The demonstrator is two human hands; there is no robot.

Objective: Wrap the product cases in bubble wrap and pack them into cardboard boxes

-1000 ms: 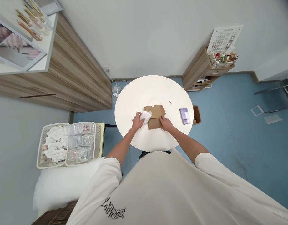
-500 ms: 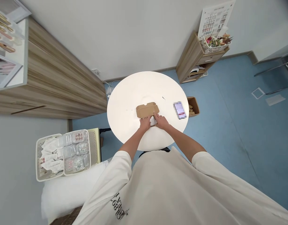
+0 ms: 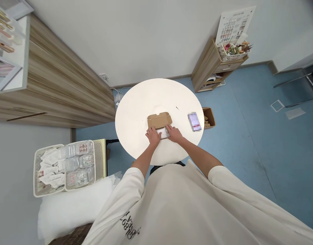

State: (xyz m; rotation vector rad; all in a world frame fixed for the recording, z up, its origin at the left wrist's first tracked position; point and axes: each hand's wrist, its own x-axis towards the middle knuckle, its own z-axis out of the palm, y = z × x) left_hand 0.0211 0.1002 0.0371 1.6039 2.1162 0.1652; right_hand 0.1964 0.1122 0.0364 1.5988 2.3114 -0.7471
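A small brown cardboard box (image 3: 159,120) lies on the round white table with its lid flap folded back, away from me. Something white (image 3: 162,132) fills its near part; its exact kind cannot be made out. My left hand (image 3: 153,136) grips the box's left side, fingers along the edge and thumb by the white contents. On the right side, my right hand (image 3: 174,133) holds the box, its fingertips at the corner near the lid's fold.
A phone with a blurred screen (image 3: 194,121) lies on the white table (image 3: 136,102), right of the box. Beyond its right edge stands an open carton (image 3: 212,123) on the floor. White baskets (image 3: 94,170) with clear packs stand at left, beside wooden cabinets (image 3: 69,78).
My left hand has shifted left, from the box's near middle to its left side, uncovering more of the white contents. My right hand stays at the right side. The view has shifted slightly.
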